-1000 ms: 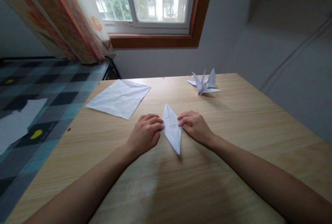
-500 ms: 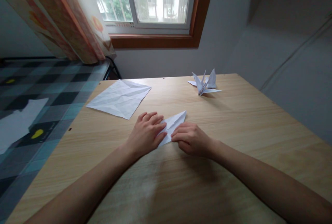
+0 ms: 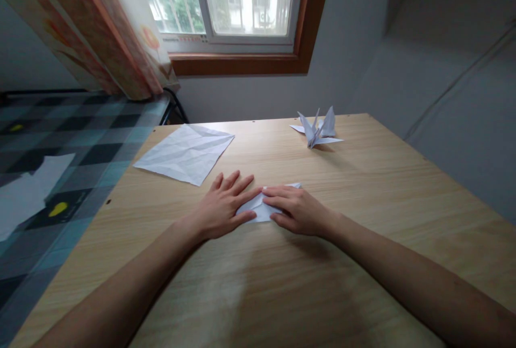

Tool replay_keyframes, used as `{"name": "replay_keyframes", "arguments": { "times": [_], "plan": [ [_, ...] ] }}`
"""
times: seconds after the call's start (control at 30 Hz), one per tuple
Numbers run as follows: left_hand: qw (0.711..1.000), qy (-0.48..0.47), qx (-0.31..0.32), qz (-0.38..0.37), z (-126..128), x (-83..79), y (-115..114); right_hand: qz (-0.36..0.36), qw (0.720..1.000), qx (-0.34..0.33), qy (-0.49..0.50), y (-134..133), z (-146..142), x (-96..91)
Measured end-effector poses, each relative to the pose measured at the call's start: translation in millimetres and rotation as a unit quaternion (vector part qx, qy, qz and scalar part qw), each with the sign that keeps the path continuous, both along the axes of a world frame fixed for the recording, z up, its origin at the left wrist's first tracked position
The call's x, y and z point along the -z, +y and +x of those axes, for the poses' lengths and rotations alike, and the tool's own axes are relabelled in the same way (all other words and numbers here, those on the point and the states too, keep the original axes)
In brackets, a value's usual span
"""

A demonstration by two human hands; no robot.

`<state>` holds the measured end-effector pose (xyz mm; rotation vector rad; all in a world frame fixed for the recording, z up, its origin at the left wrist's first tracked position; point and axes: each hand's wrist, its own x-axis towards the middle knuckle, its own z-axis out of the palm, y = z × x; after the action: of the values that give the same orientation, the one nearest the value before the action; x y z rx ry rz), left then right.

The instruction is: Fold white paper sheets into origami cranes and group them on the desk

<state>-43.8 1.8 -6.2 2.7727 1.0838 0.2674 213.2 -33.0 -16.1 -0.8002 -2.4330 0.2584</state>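
A folded piece of white paper (image 3: 258, 210) lies flat on the wooden table (image 3: 363, 219), mostly covered by both hands. My left hand (image 3: 221, 205) rests on its left part with the fingers stretched out and spread. My right hand (image 3: 296, 209) lies on its right part, fingers extended and pressing down on the paper. Only a small strip of the paper shows between and beyond the fingers.
A creased, unfolded white sheet (image 3: 185, 153) lies at the table's back left. A finished paper crane (image 3: 318, 129) stands at the back right. Left of the table is a checkered bed (image 3: 60, 149) with white paper on it; a window and curtain are behind.
The long folded paper has been turned from pointing away from me to lying sideways, and both hands have moved on top of it and flattened out.
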Motion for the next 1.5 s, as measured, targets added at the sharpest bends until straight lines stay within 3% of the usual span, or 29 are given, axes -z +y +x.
{"name": "replay_keyframes", "arguments": {
  "times": [0.17,0.27,0.4,0.5,0.57,0.9,1.0,1.3,1.5],
  "plan": [
    [0.999,0.019,-0.028,0.017,0,0.4,0,0.005,0.999,-0.030,0.010,4,12,1.6],
    [0.996,-0.026,-0.036,0.079,1,-3.9,0,0.050,0.998,-0.029,-0.007,5,13,2.1],
    [0.982,-0.098,0.039,0.154,7,-13.6,-7,0.108,0.993,-0.024,-0.037,5,8,2.4],
    [0.982,-0.065,0.117,0.136,15,-16.7,-15,0.121,0.992,-0.013,-0.031,3,4,2.4],
    [0.981,-0.040,0.138,0.127,19,-16.3,-19,0.118,0.993,-0.006,-0.019,3,2,2.7],
    [0.993,-0.048,0.054,0.088,24,-12.4,-21,0.028,0.994,0.100,0.040,1,-7,2.0],
    [0.992,-0.051,0.071,0.091,22,-10.3,-20,0.006,0.993,0.113,0.032,2,-7,2.7],
    [0.985,-0.002,0.113,0.127,22,-13.4,-20,0.073,0.993,0.074,-0.049,2,-5,-0.3],
    [0.987,-0.006,0.102,0.121,23,-16.3,-23,0.074,0.980,0.116,-0.142,-5,-2,-9.4]
  ]
}}
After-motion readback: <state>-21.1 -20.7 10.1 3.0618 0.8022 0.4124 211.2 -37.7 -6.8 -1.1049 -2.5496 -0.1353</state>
